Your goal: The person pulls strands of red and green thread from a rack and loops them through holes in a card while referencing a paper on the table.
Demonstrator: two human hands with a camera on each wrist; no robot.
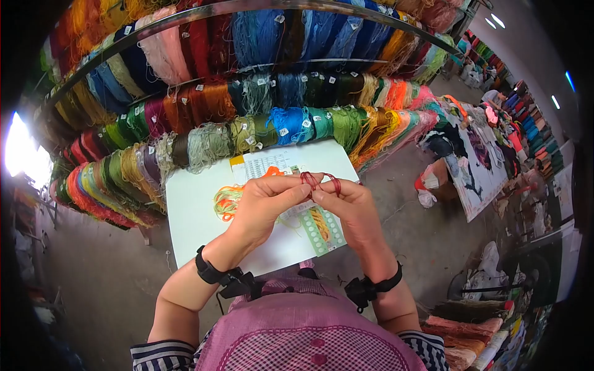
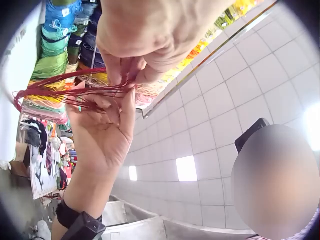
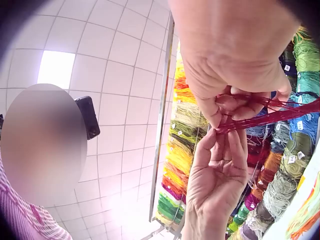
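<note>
Dark red thread [image 1: 311, 180] in several loose strands is held up between both hands over the white table. My left hand [image 1: 267, 201] pinches it between thumb and fingertips. Tip to tip with it, my right hand [image 1: 348, 209] pinches the same strands, and loops stand up above the fingers. In the left wrist view the red strands [image 2: 55, 90] stretch away from the fingers as a long loop. The right wrist view shows the thread bundle [image 3: 280, 117] running out past the fingertips. Curled fingers hide part of the strands.
Below the hands, the white table [image 1: 198, 241] bears orange and green thread [image 1: 228, 203], a printed sheet [image 1: 263, 166] and a green picture card [image 1: 323, 232]. Racks of coloured thread skeins [image 1: 210, 145] stand behind it. At the right is another table [image 1: 476, 167] with fabric pieces.
</note>
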